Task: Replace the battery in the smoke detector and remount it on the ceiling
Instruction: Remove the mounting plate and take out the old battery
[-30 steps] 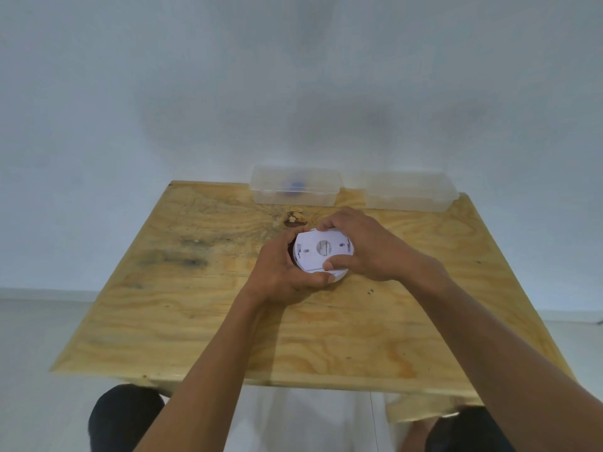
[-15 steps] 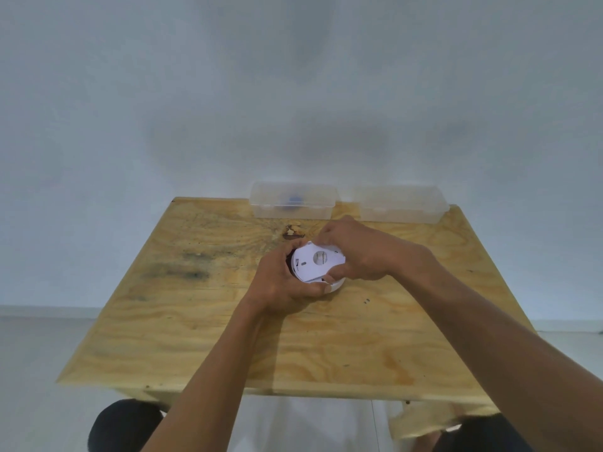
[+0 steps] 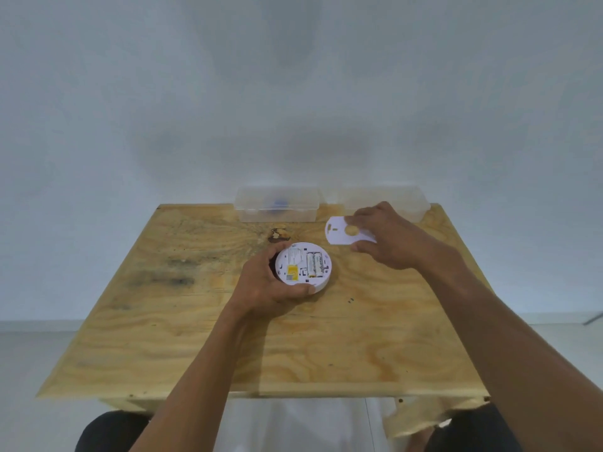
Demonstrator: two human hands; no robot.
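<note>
A plywood table (image 3: pixel 163 337) fills the lower half of the view and is set against a pale wall (image 3: pixel 293 93); wide bare wood is seen on the left side and along the near edge. At the far edge two clear lidded boxes are lined up side by side — the left box (image 3: pixel 277 208) holds something blue, too blurred to name, and nothing can be made out in the right box (image 3: pixel 408 199).

The detector (image 3: pixel 303 266) is found near the middle of the table, back side up, with two batteries (image 3: pixel 315 264) seated side by side in its bay and a yellow label next to them. It is grasped by the left hand (image 3: pixel 264 285): the fingers are curled around its left and far rim and the thumb is pressed to its near rim, so most of the round body shows to the right of the palm.

The cover (image 3: pixel 341 233) — a flat white plate with a round hole — is pinched at its right edge by the right hand (image 3: pixel 388 238), between fingertips and thumb. It is held apart from the detector, farther back and to the right, just before the right box. Whether it touches the wood cannot be told.
</note>
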